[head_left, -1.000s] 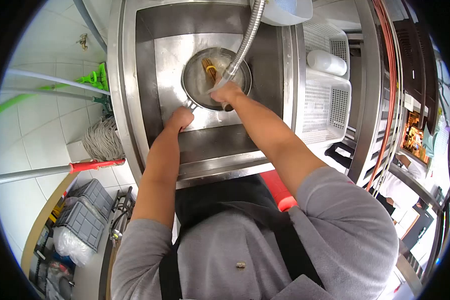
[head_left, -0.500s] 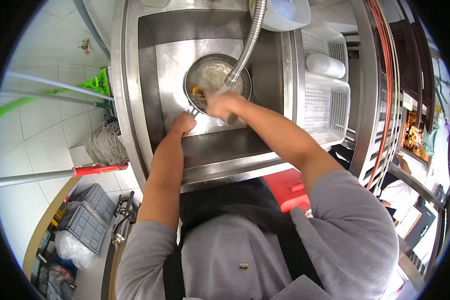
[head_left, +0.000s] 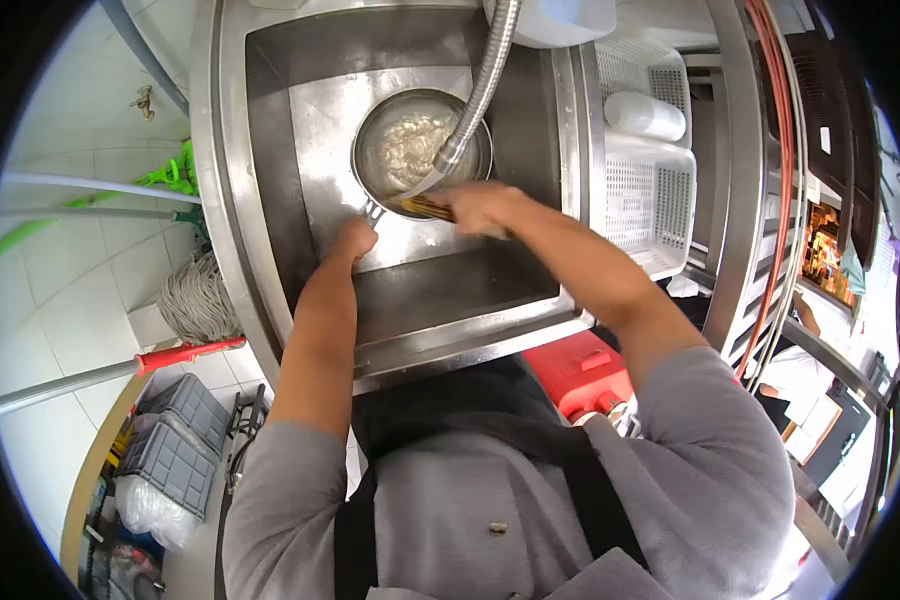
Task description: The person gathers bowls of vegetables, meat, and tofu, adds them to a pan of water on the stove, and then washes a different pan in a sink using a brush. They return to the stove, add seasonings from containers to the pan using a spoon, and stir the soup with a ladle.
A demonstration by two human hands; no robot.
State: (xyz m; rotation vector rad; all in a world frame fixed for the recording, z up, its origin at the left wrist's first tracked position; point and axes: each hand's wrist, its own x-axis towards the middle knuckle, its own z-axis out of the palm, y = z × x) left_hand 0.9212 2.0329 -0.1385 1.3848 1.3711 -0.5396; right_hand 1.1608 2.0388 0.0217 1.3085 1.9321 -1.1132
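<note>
A round metal pan (head_left: 361,165) with churning water in it sits on the floor of the steel sink (head_left: 315,110). My left hand (head_left: 354,240) is closed around the pan's handle (head_left: 374,212) at the near left. My right hand (head_left: 482,207) grips a scrubbing brush (head_left: 426,207) with yellowish-brown bristles, held over the pan's near rim. The brush's pale handle end pokes out beneath that hand. A flexible metal tap hose (head_left: 487,95) hangs over the pan, its spout (head_left: 432,181) just above the water and close to the brush.
White perforated baskets (head_left: 650,200) stand right of the sink, one holding a white container (head_left: 645,116). A pale plastic tub (head_left: 555,25) sits at the back right. Left are a mop (head_left: 200,300) and a red-ended pole (head_left: 190,352). A red bin (head_left: 570,372) stands below the sink's front edge.
My right hand has drawn the brush from inside the pan to its near rim, turning it so the bristles show. My left hand stays on the handle. The whole view has shifted slightly.
</note>
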